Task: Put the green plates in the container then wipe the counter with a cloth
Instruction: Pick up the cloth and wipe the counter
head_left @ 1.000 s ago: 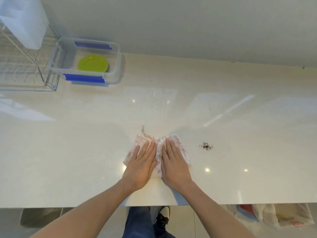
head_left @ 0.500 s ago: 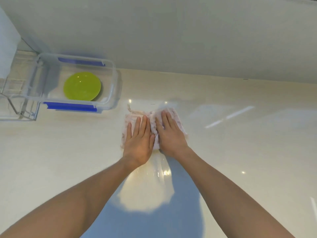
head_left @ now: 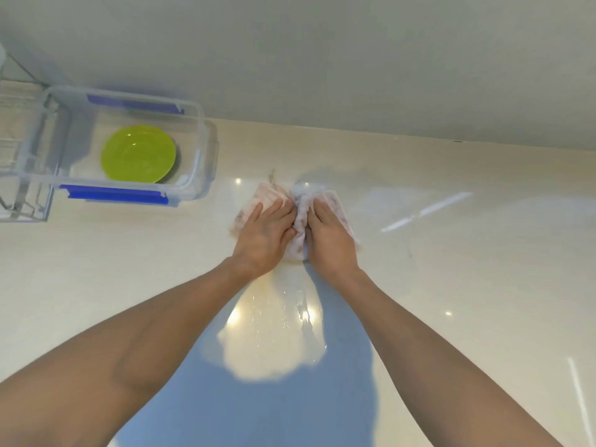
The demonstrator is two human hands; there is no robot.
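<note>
A green plate (head_left: 138, 153) lies flat inside a clear plastic container (head_left: 206, 156) with blue clips, at the back left of the cream counter (head_left: 467, 269). A pale pink patterned cloth (head_left: 301, 217) is bunched on the counter just right of the container. My left hand (head_left: 266, 235) presses on the cloth's left half and my right hand (head_left: 330, 238) presses on its right half, fingers pointing toward the wall. A ridge of cloth is squeezed up between the two hands.
A wire dish rack (head_left: 22, 175) stands at the far left against the container. The grey wall (head_left: 322, 59) runs along the back of the counter. A wet streak (head_left: 277, 321) shines on the counter between my forearms.
Both hands have pushed the cloth away from the front edge toward the wall, leaving a wet trail behind. The dark crumbs seen to the right a second ago are out of view.
</note>
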